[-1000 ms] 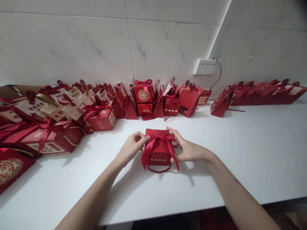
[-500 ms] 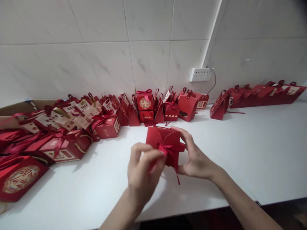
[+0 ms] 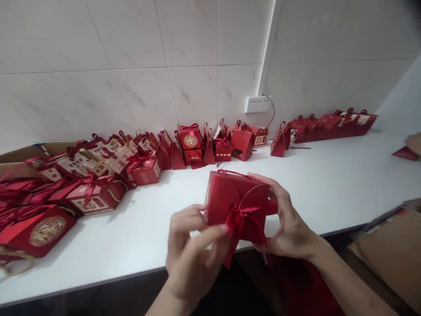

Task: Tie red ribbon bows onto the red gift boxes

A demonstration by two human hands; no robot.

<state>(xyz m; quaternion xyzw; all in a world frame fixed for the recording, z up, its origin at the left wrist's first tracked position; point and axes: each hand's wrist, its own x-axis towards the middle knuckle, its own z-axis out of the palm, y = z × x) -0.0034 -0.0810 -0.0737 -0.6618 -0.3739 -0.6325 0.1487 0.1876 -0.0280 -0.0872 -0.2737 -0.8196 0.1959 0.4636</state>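
Observation:
A red paper gift box (image 3: 223, 197) with overlapping round flaps and a twisted cord handle is tilted over the table's front edge. My right hand (image 3: 291, 226) grips its right side, fingers behind the top edge and thumb underneath. A dark red ribbon (image 3: 242, 215) is tied in a bow on the front, its tails hanging down. My left hand (image 3: 197, 250) is at the box's lower left, fingers bent, thumb and index finger closed on the bow's left part. That hand is slightly blurred, and the exact contact is partly hidden.
Many red gift boxes (image 3: 144, 170) crowd the left of the white table (image 3: 138, 228). More red boxes (image 3: 332, 127) line the tiled wall under a socket strip (image 3: 256, 104). At the right edge another person's hand (image 3: 413, 144) is near a red piece. Brown cardboard (image 3: 391, 250) lies lower right.
The view has turned right and the gift box is closer to me, over the table's front edge. My left hand stays at the bow. Another person's hand and the cardboard have come into view.

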